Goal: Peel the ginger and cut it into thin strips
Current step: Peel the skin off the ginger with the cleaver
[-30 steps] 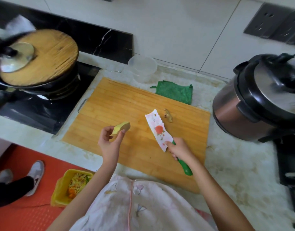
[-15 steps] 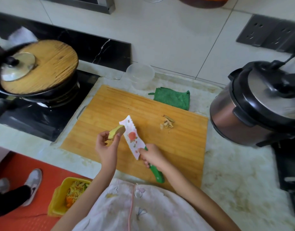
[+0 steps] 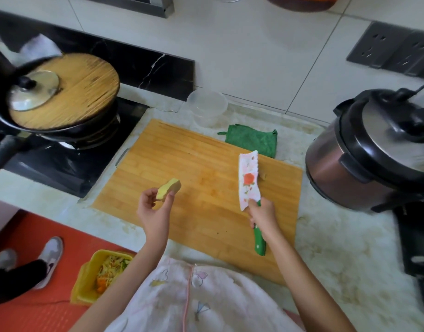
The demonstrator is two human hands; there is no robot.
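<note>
My left hand (image 3: 153, 212) pinches a pale yellow piece of ginger (image 3: 169, 189) between thumb and fingers, held above the left part of the wooden cutting board (image 3: 182, 159). My right hand (image 3: 262, 218) grips the green handle of a knife (image 3: 249, 180) with a white flowered blade. The blade points away from me over the board's right side, apart from the ginger. A small bit of ginger peel (image 3: 262, 175) shows on the board just right of the blade, partly hidden by it.
A green cloth (image 3: 251, 140) and a clear plastic tub (image 3: 207, 107) lie behind the board. A pressure cooker (image 3: 374, 152) stands at the right. A pan with a wooden lid (image 3: 62, 92) sits on the stove at left. A yellow bin (image 3: 99, 275) and someone's shoes (image 3: 49, 259) are on the floor.
Half a second ago the blade lay against the ginger in my left hand. My right hand has swung the knife away to the right, over the peel pile. The ginger stays held up.
</note>
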